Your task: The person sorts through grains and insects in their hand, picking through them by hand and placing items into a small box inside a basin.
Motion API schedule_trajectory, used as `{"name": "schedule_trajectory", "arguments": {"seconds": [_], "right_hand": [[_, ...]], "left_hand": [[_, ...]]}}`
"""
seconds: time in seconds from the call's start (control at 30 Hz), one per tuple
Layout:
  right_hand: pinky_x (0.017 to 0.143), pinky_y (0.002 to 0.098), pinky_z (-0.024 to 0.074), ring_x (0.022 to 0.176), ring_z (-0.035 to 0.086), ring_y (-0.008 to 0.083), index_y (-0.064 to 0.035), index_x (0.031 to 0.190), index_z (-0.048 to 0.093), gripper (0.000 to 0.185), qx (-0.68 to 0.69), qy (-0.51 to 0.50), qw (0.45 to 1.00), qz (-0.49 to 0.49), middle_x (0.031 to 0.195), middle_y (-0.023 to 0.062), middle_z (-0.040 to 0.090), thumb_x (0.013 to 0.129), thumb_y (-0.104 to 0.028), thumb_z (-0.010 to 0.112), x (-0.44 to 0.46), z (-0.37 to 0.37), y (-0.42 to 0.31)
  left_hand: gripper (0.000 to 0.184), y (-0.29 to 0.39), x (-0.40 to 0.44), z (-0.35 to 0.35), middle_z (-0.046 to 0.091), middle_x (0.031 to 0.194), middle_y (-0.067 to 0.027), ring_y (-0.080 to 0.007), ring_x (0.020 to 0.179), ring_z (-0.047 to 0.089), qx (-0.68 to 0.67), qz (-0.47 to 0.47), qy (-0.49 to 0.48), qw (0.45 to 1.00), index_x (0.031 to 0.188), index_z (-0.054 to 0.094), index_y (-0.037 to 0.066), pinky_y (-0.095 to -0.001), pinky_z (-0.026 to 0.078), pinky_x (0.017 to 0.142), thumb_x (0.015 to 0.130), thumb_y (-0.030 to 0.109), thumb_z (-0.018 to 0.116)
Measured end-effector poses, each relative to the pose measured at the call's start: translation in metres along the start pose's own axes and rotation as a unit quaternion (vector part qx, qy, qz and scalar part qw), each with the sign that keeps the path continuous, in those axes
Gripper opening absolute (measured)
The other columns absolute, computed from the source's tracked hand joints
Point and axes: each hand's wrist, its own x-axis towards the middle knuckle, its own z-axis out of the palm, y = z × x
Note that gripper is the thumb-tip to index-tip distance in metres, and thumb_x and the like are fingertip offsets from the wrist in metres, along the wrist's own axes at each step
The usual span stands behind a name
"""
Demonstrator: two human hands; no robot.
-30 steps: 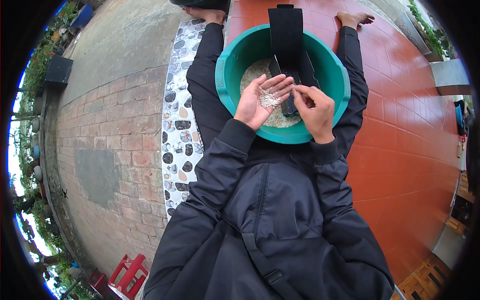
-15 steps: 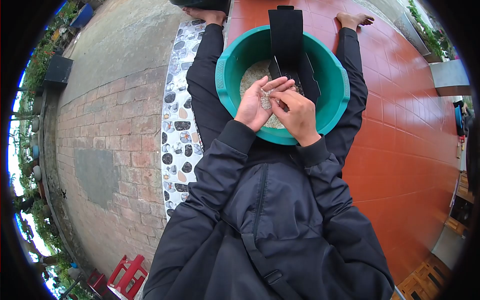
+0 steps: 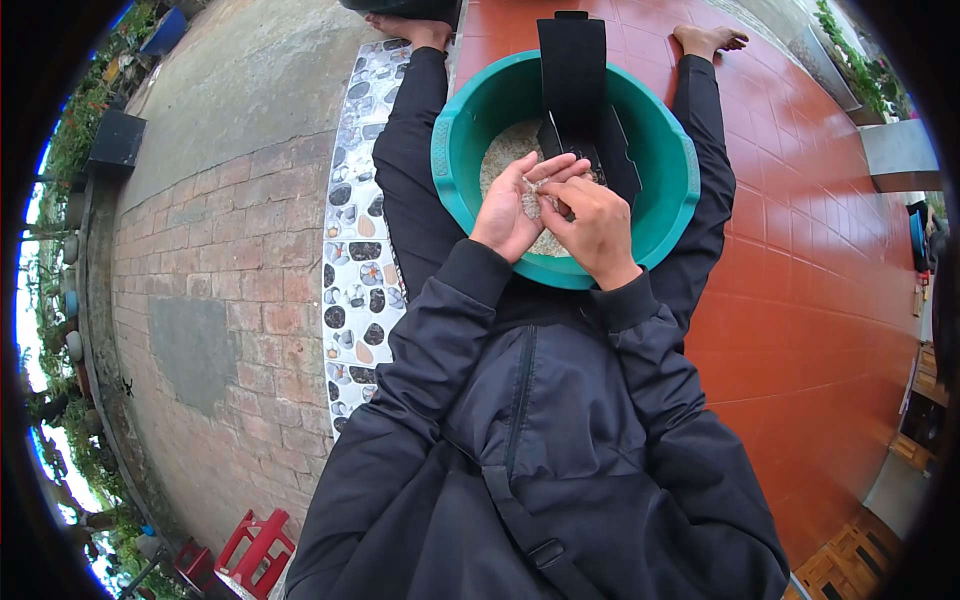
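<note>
My left hand [image 3: 510, 212] is palm up and slightly cupped, with a small heap of pale rice grains [image 3: 531, 204] lying in it. Over that palm my right hand [image 3: 590, 225] bends inward, its thumb and forefinger pinched at the grains. Both hands are above a green plastic basin [image 3: 462, 215] between my legs. More rice [image 3: 505, 155] covers part of the basin's bottom, partly hidden by my hands. An open black box [image 3: 573, 70] stands inside the basin with its flap upright; small dark contents show in it, too small to name.
Red floor tiles [image 3: 800, 330] extend to the right, and a pebble-patterned tile strip [image 3: 352, 290] runs along the left. Beyond it is brick paving [image 3: 200, 260]. A red plastic stool [image 3: 255, 550] stands at lower left, and wooden furniture [image 3: 850, 560] at lower right.
Very little differs. The fingers of my right hand shift slightly over the rice in my left palm; the basin and box stay where they were.
</note>
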Motion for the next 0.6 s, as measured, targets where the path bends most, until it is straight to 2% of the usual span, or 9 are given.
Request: {"name": "schedule_trajectory", "arguments": {"seconds": [0.33, 0.43, 0.6], "right_hand": [[0.059, 0.0324, 0.0504, 0.065, 0.065, 0.0208, -0.01, 0.087, 0.072, 0.012, 0.035, 0.012, 0.999, 0.016, 0.078, 0.0042, 0.068, 0.075, -0.013, 0.072, 0.002, -0.0031, -0.0073], [0.059, 0.0309, 0.0494, 0.063, 0.061, 0.0208, -0.0069, 0.089, 0.072, 0.015, 0.04, 0.017, 0.999, 0.01, 0.073, 0.0052, 0.064, 0.075, -0.009, 0.074, 0.0004, 0.0023, -0.0037], [0.059, 0.0321, 0.0502, 0.064, 0.063, 0.0216, -0.0087, 0.088, 0.072, 0.013, 0.04, 0.004, 0.999, 0.022, 0.075, 0.0054, 0.066, 0.076, -0.012, 0.073, -0.0012, 0.0015, -0.0026]], "left_hand": [[0.055, 0.0003, -0.0009, 0.0019, 0.05, 0.14, -0.0214, -0.0307, 0.131, 0.048, 0.001, 0.0, -0.004, 1.0, 0.136, 0.045, -0.007, -0.0408, 0.036, 0.113, 0.105, 0.034, 0.028], [0.055, 0.0005, -0.0009, 0.0033, 0.05, 0.14, -0.0215, -0.0306, 0.131, 0.048, 0.003, -0.001, 0.0, 1.0, 0.136, 0.045, -0.007, -0.0408, 0.036, 0.113, 0.105, 0.035, 0.029], [0.055, 0.0002, -0.0014, 0.0036, 0.051, 0.14, -0.0217, -0.0309, 0.133, 0.046, 0.0, 0.001, 0.003, 1.0, 0.136, 0.045, -0.008, -0.0411, 0.036, 0.113, 0.105, 0.034, 0.029]]}}
